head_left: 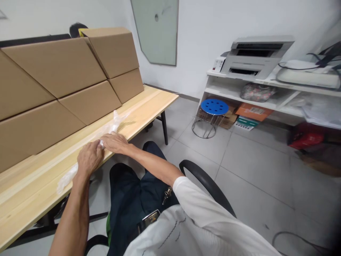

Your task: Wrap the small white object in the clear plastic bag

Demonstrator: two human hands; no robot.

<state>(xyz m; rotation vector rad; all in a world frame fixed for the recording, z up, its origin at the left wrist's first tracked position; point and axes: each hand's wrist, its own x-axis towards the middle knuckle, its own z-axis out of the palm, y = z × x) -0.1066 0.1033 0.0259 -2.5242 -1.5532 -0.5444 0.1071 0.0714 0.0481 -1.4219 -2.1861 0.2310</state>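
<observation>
A translucent white plastic bag (67, 178) lies stretched along the front edge of the wooden table, bunched into a narrow length. My left hand (89, 156) is closed on its middle, fingers curled. Right beside it, touching, my right hand (115, 142) also grips the plastic. A small white bit of the bag shows between the two hands. One loose end spreads past my left hand toward me, and the other sticks up beyond my right hand. Whether anything is inside the bag cannot be made out.
Stacked cardboard boxes (80, 67) line the back of the table (157, 97). A blue stool (214, 106) stands on the floor to the right, before white shelves (229, 93) with a printer (255, 58). I sit in a black-armed chair (205, 181). A person's head shows behind the boxes.
</observation>
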